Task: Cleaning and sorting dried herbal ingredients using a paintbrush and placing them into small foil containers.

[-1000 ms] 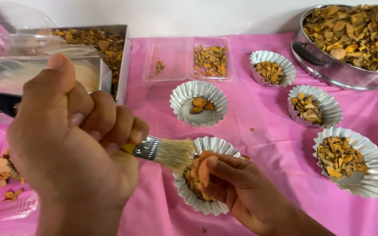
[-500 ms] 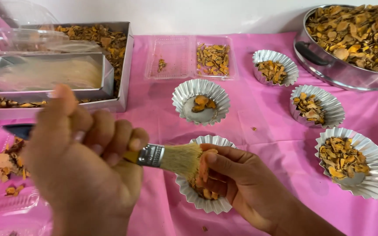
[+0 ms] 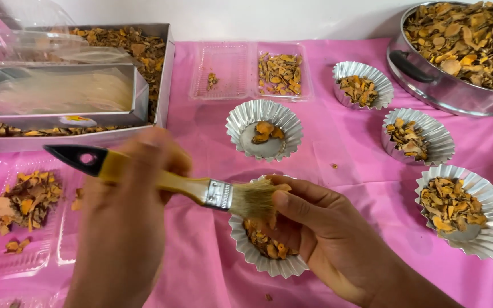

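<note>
The left hand (image 3: 124, 228) has its grip closed around the yellow handle of a paintbrush (image 3: 166, 181), whose bristles lie across the near foil cup (image 3: 266, 259) on the pink bench (image 3: 326, 142). The right hand (image 3: 320, 234) wraps its fingers over that cup's far rim, pinning it and steadying the orange-brown dried chips inside.

As far as the work shows, four other foil cups already hold chips: one just behind (image 3: 265, 128) with only a few pieces, and three to the right (image 3: 362, 84) (image 3: 416, 136) (image 3: 466, 210) that look fuller. The big metal pan (image 3: 457, 51) at the far right and the steel tray (image 3: 144, 48) at the left are both heaped, so plenty looks left to sort.

Against half a second ago, the brush handle has tilted up and swung leftward, its black tip now clear above the left hand, while the right hand's hold on the cup is unchanged.
</note>
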